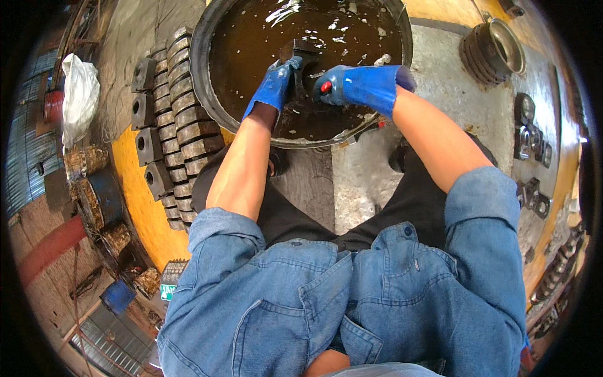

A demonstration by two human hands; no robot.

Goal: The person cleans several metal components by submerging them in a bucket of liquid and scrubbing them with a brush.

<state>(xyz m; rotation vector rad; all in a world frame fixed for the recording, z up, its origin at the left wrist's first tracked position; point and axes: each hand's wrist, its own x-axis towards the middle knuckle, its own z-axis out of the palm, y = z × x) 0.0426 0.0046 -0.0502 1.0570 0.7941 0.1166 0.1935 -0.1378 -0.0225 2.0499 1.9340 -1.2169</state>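
Both my hands wear blue rubber gloves and are over a wide round tub of murky brown liquid. My left hand is closed on the edge of a dark, wet metal block, which seems to have a curved cut-out on its near side. Just to the right, my right hand is closed in a fist around a red-ended tool. Only the tool's red end shows; its working end is hidden by the glove and dark liquid. Pale foam flecks float on the surface.
To the left stand rows of stacked metal rings and several square blocks with holes. Large metal rings are stacked at the far right. Small dark metal parts lie on the right. A white bag hangs far left.
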